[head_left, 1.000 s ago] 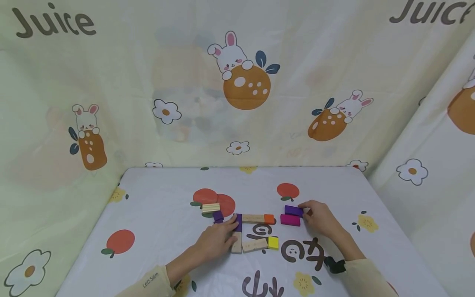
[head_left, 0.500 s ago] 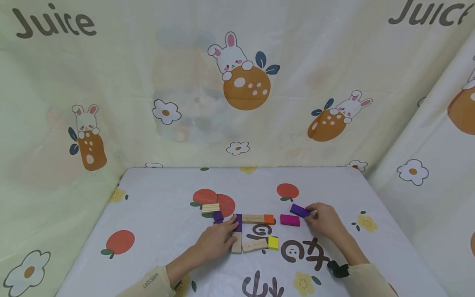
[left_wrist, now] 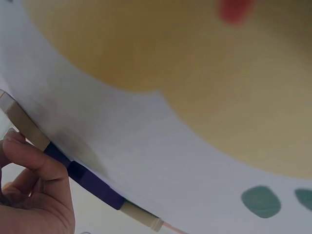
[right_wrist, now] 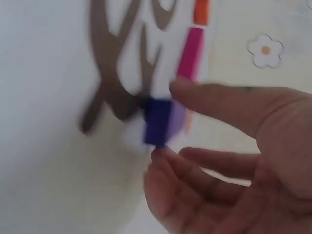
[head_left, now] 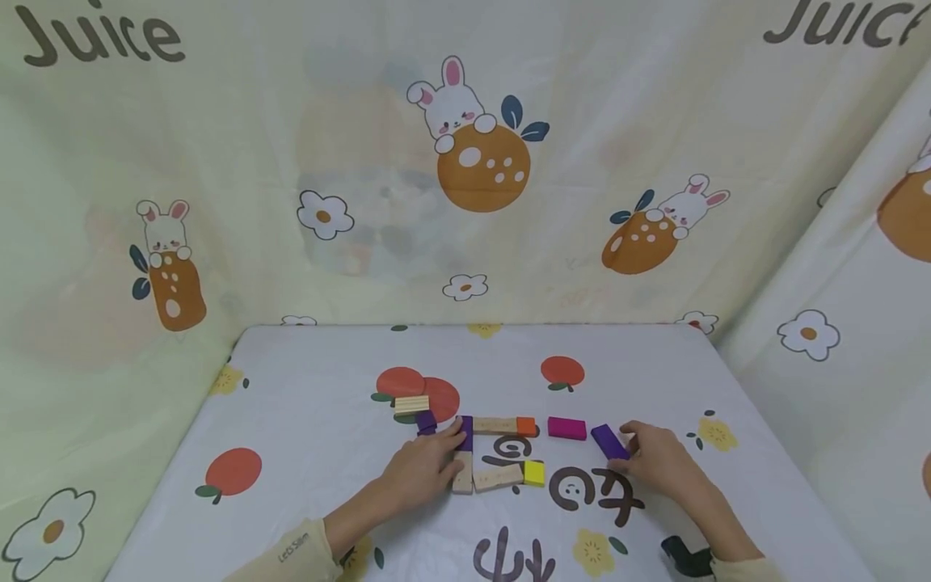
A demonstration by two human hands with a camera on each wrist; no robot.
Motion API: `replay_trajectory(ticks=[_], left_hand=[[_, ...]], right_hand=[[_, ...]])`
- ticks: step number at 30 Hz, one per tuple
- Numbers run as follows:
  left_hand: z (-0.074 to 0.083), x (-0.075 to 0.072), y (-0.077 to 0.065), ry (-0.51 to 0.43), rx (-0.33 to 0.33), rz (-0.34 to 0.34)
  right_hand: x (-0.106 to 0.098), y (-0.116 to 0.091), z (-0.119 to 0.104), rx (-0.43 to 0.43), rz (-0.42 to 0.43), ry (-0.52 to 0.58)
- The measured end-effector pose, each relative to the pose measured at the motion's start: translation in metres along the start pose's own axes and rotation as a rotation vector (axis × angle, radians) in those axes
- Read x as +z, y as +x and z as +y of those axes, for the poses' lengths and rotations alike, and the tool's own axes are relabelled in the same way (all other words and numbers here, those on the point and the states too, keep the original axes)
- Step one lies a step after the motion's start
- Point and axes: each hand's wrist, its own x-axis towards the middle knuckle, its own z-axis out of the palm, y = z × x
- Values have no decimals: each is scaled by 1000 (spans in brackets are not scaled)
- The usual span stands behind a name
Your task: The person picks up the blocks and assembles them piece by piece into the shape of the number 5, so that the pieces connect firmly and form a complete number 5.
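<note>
My right hand (head_left: 662,457) pinches a purple block (head_left: 608,442) by its end, between thumb and fingertips, slantwise right of a magenta block (head_left: 566,428). In the right wrist view that purple block (right_wrist: 158,122) looks blurred between the fingers. My left hand (head_left: 418,465) rests with its fingertips on another purple block (head_left: 468,440) and its thumb by a plain wooden block (head_left: 463,480). From these, an upper wooden block (head_left: 494,425) with an orange block (head_left: 526,427) and a lower wooden block (head_left: 498,478) with a yellow block (head_left: 534,474) reach rightward.
Beyond the left hand lie a purple block (head_left: 426,422), partly hidden, and a striped wooden block (head_left: 411,405). A printed cloth covers the table (head_left: 305,388). A printed curtain (head_left: 378,267) rises behind it. A black object (head_left: 686,558) sits by the right sleeve.
My right hand has moved the purple block from behind the magenta block to the right and nearer, turning it aslant. The left hand has stayed in place.
</note>
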Motion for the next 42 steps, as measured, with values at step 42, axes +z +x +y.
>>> replay_trajectory(ticks=[42], left_hand=[[1, -2, 0, -50, -3, -11]], right_hand=[[47, -58, -71, -77, -183, 80]])
